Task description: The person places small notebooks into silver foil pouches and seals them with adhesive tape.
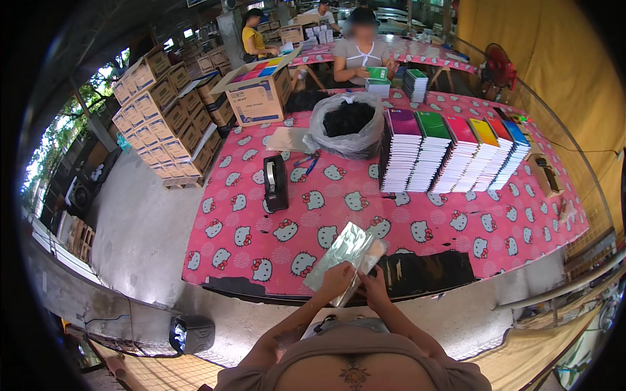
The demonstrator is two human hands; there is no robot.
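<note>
At the near edge of the table, my left hand [338, 279] is closed on a shiny, clear plastic sleeve [347, 245], fingers bent over its lower part. My right hand [373, 285] pinches the right side of the same plastic, where a folded or second layer shows. Both hands are close together, and how many layers they hold cannot be made out. Beyond them stands a black tape dispenser [275, 186]. Blue-handled scissors [309, 162] lie behind it, near a flat pile of clear plastic [287, 139].
Tall stacks of spiral notebooks [433, 156] with coloured covers stand at right. A clear bag of black items [349, 127] and an open carton [257, 101] sit farther back. Across the table a person [362, 55] handles green notebooks. Stacked cartons [163, 111] rise at left.
</note>
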